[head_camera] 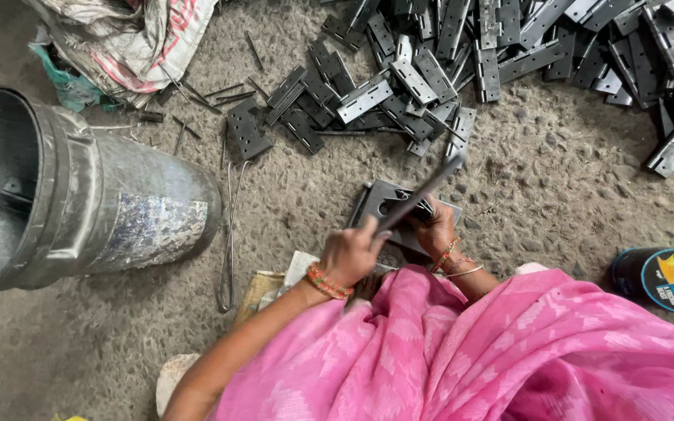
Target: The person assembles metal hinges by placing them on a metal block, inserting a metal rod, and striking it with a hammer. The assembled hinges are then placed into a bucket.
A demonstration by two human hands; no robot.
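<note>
- Left hand point(350, 253) is closed around the near end of a long dark metal bar point(423, 192), raised on a slant and motion-blurred, far tip pointing up-right.
- Right hand point(435, 231) is pressed down on a hinge piece lying on a flat grey metal block point(380, 195) on the floor, fingers curled on it; can't tell how tight.
- The block sits centre of scene, just far of the pink cloth point(509, 351) over the lap.
- Risk, my read: the bar comes down right beside the holding fingers. A slightly off swing would hit knuckles or bangles point(450, 257).
- Risk: the hinge piece could skid off the block edge if struck off-centre; the floor is rough, gritty concrete.
- Loose pile of hinges point(446, 62) lies far and right, sharp corners, near the bar's far tip.
- Metal bucket point(79, 195) lies tipped at left, a wire loop point(229, 234) beside it, close to the left elbow's path.
- Open floor right of the block; dark round tin point(668, 279) at the right edge.
</note>
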